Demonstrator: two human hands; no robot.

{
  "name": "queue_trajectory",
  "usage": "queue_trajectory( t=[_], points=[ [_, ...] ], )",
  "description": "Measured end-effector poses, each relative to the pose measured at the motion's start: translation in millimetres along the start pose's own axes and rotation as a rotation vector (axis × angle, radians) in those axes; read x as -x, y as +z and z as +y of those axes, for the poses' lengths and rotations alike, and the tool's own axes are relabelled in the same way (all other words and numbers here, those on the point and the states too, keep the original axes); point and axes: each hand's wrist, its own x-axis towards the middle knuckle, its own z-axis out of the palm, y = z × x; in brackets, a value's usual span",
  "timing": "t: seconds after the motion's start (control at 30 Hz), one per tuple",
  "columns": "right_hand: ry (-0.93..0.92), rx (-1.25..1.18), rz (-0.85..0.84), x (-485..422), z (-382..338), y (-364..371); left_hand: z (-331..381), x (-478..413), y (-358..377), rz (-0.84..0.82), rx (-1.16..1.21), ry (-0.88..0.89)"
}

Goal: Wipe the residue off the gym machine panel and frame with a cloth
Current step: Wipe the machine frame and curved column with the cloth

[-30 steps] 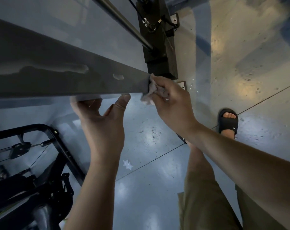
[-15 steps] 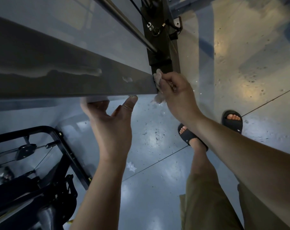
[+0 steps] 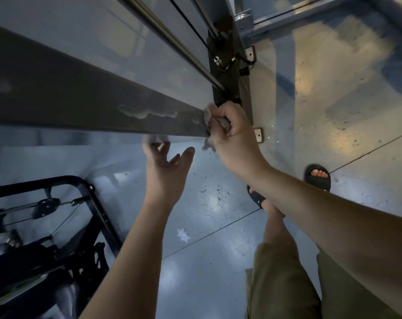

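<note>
right hand (image 3: pixel 232 132): fingers curled round cloth (image 3: pixel 208 116), pressed on lower end of frame bar (image 3: pixel 80 104) | left hand (image 3: pixel 165 166): fingers and thumb spread, tips at bar's underside | residue smear (image 3: pixel 147 112): on bar, near cloth

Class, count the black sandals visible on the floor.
2. One sandal lies right of the right forearm; the other sandal peeks out left of it, partly hidden by that arm.

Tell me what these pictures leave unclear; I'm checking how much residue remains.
Head view: the frame runs off the left edge, hiding residue there.
Head view: the cloth is mostly hidden inside the right hand.
Head view: fingertips of the left hand are blurred at the frame's lower edge.
</note>
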Motion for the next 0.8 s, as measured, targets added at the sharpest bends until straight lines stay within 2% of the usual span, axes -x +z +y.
queue_trajectory(
  t=[0.1, 0.17, 0.3, 0.33, 0.43, 0.5, 0.63, 0.8],
  points=[
    [-0.114, 0.004, -0.066, 11.6, -30.8, -1.7, 5.9, 4.0, -18.2, -0.145, -0.065, -0.037],
    [-0.162, 0.049, -0.127, 10.0, -36.5, -7.6, 13.0, 10.9, -31.1, -0.18, -0.077, -0.067],
    [0.104, 0.035, -0.143, -3.5, -44.9, -13.3, 43.3, 28.6, -56.0, -0.025, -0.046, -0.077],
    [0.099, 0.047, -0.146, -2.0, -50.4, -11.9, 51.4, 31.5, -62.7, 0.006, -0.029, -0.037],
    [-0.067, 0.066, -0.16, 11.0, -72.3, -10.0, 72.4, 37.2, -78.2, 0.049, -0.008, 0.083],
    [-0.082, 0.096, -0.188, 11.3, -71.6, -13.4, 82.4, 39.9, -79.5, 0.06, -0.034, 0.115],
    [0.084, 0.089, -0.163, 1.8, -76.0, -12.2, 92.7, 40.6, -74.5, 0.13, -0.07, 0.096],
    [-0.116, 0.076, -0.214, 17.6, -107.9, -9.7, 98.8, 45.4, -67.7, 0.203, -0.096, 0.075]
  ],
)
